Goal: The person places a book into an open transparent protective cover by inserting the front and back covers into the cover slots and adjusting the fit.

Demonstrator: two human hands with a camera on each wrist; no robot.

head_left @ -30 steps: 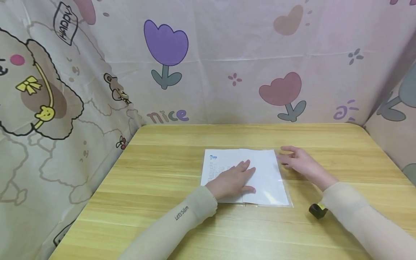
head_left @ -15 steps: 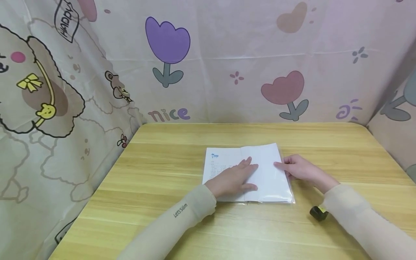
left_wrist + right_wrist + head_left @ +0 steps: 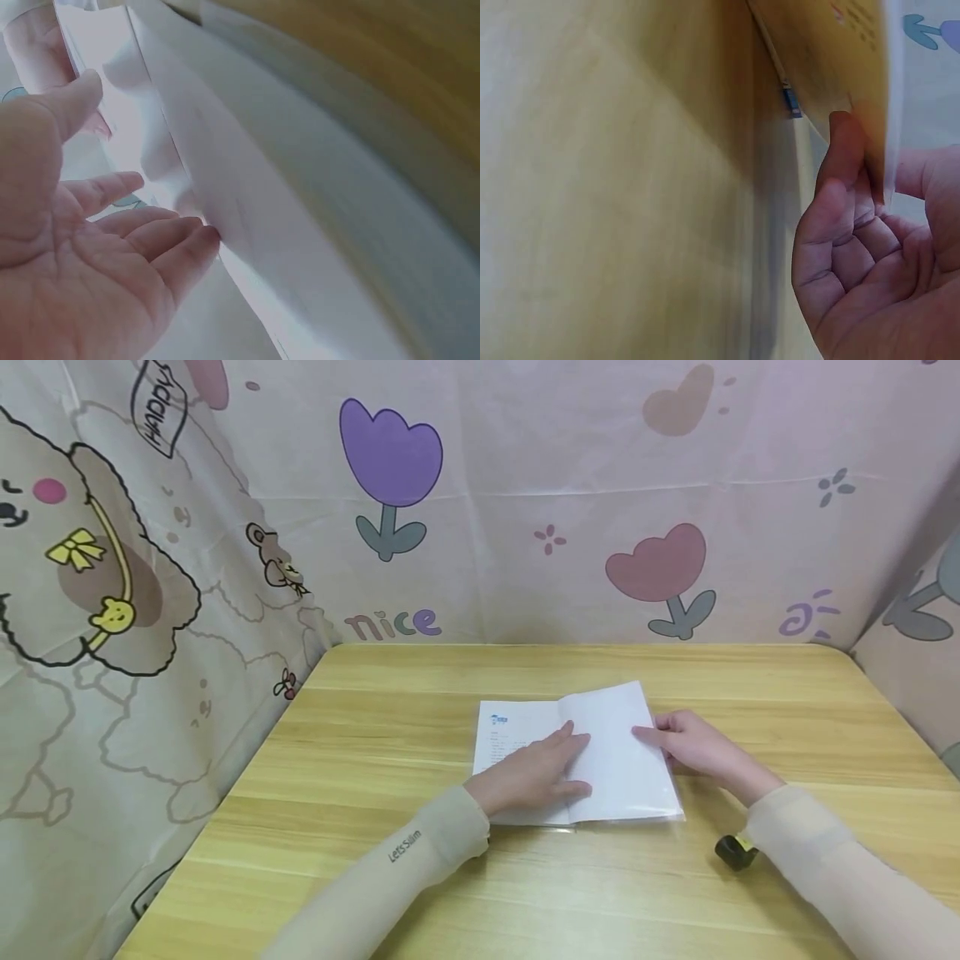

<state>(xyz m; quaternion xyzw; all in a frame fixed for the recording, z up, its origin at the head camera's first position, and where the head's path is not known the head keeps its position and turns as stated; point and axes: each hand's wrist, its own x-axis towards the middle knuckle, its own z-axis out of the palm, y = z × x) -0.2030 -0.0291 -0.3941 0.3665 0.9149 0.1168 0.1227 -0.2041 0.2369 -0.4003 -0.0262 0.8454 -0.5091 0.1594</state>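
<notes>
An open book (image 3: 618,781) in a clear plastic cover lies on the table, its left page printed and its right side blank white. Across the book, near the fold, rests my left hand (image 3: 534,775) with fingers spread; in the left wrist view its fingers (image 3: 187,255) reach the white paper. My right hand (image 3: 693,745) pinches the right edge of the book, thumb on top and the other fingers beneath. That right side is tilted up off the table. The right wrist view shows the book's yellowish underside (image 3: 810,45) above the curled fingers.
A small black thing with a yellow part (image 3: 735,852) lies on the wooden table (image 3: 360,760) beside the right sleeve. A printed cloth (image 3: 495,460) hangs behind the table and along both sides.
My right hand has moved from beside the book onto its right edge and taken hold of it. The right side has risen and tilted upward. The left hand has stayed nearly still.
</notes>
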